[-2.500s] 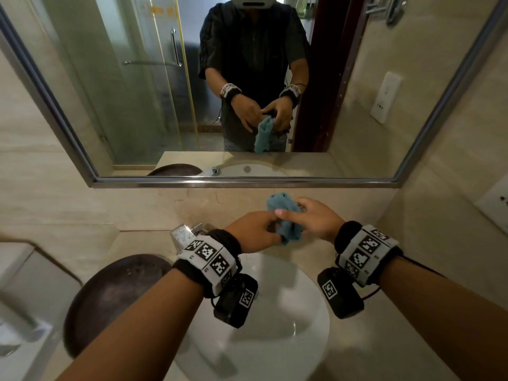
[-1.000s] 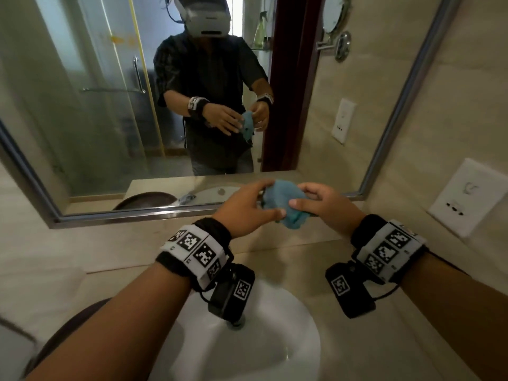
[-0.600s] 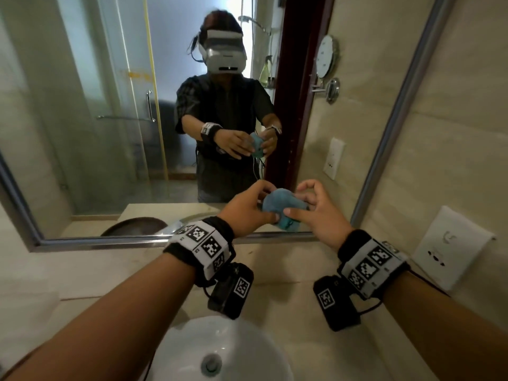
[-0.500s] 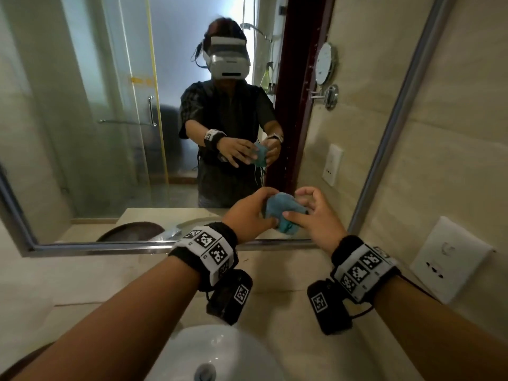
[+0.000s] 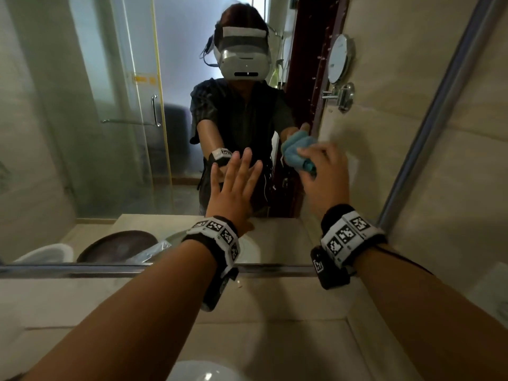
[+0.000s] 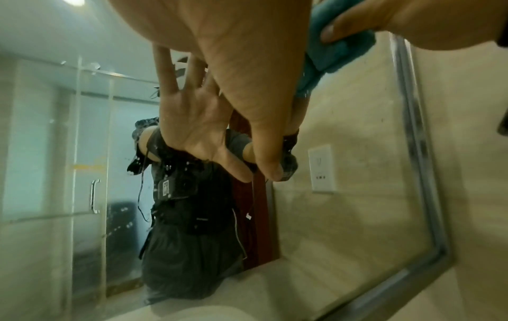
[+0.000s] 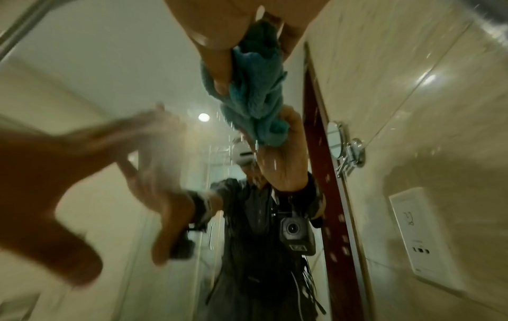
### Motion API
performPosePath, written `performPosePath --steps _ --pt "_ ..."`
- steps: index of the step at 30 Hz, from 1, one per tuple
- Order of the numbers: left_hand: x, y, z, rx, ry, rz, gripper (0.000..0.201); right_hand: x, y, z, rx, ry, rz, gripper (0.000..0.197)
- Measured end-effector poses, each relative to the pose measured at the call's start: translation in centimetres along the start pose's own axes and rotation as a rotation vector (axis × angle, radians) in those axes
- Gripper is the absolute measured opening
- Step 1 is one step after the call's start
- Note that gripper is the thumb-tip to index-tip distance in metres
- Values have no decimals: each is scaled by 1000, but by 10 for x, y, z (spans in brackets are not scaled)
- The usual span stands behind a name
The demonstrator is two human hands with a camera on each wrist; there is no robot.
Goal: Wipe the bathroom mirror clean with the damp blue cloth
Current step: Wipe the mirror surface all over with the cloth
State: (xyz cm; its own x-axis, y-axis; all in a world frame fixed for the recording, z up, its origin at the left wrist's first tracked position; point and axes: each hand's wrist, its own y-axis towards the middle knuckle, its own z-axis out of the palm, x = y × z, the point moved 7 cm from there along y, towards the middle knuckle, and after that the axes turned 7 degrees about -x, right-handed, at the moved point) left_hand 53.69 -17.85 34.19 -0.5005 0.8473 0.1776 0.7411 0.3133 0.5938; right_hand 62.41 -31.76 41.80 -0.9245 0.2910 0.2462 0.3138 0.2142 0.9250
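One right hand (image 5: 321, 171) gripping blue cloth (image 5: 295, 155), mirror (image 5: 96, 133), left hand (image 5: 233, 188) spread beside

One crumpled blue terry cloth (image 5: 295, 155) sits at about one o'clock from the head view's centre. One large wall mirror with a grey metal frame (image 5: 412, 160) fills the upper part of that view. Two bare hands are raised before it: the left hand (image 5: 233, 193) at twelve o'clock, the right hand (image 5: 324, 180) at two o'clock. Each arm wears one black-and-white patterned wristband, two in all (image 5: 220, 240). One white round washbasin (image 5: 203, 372) lies at six o'clock. One white wall socket plate (image 5: 492, 292) sits at four o'clock.
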Motion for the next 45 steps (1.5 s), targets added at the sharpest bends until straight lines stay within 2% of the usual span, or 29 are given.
performPosePath --steps 2,6,8,9,10,12,14,15,17,18,20,21,23,26,28,30,32,33,36,37,38,42,43,45 --pt "2 2 11 -11 77 -15 139 -2 -19 19 41 -48 -120 33" --pt "4 5 19 -53 113 -35 139 -8 -68 38 197 -22 -298 24" --pt "4 5 20 -43 110 -30 140 -5 -67 35 271 -51 -360 25" --pt "3 5 19 -42 113 -31 139 -3 -56 31 282 -56 -344 27" --pt "3 4 18 -46 118 -34 139 0 -40 26 267 -58 -297 30" --pt "3 5 17 -66 121 -44 139 3 -4 13 118 -37 -232 38" --pt "4 4 16 -71 154 -56 143 5 4 17 42 -35 -267 43" --pt "4 4 15 -66 177 -58 146 6 -11 26 49 -45 -332 43" --pt "5 4 15 -67 208 -59 151 -2 -65 51 181 -31 -481 39" --pt "5 4 16 -69 212 -56 152 -11 -94 60 278 -12 -503 38" --pt "5 4 17 -65 199 -53 153 -26 -125 60 415 14 -463 36" --pt "4 4 17 -64 197 -53 153 -27 -123 57 438 35 -436 36" --pt "3 4 17 -64 199 -56 153 -14 -93 45 325 68 -422 36" --pt "4 5 18 -91 197 -53 153 4 -20 22 4 80 -288 40" --pt "5 5 20 -102 193 -35 151 11 -8 26 -75 41 -261 42" --pt "6 6 22 -114 195 -15 148 6 -47 50 27 -20 -381 46" --pt "6 5 22 -122 205 -9 146 -15 -106 73 281 19 -450 54" --pt "6 4 22 -123 215 -9 146 -28 -130 77 394 31 -473 51" --pt "6 3 22 -128 222 -9 145 -39 -149 66 514 -6 -522 37" --pt "6 4 22 -130 218 -8 145 -35 -137 62 494 -9 -516 32" --pt "5 4 22 -133 214 -8 145 -28 -118 54 410 -16 -501 30" --pt "4 5 24 -133 178 -16 146 -7 -38 29 19 -68 -253 45" --pt "3 5 24 -139 184 -18 146 -5 -39 33 -11 -118 -259 45" --pt "2 5 23 -150 206 -22 145 -5 -71 53 92 -180 -350 43"
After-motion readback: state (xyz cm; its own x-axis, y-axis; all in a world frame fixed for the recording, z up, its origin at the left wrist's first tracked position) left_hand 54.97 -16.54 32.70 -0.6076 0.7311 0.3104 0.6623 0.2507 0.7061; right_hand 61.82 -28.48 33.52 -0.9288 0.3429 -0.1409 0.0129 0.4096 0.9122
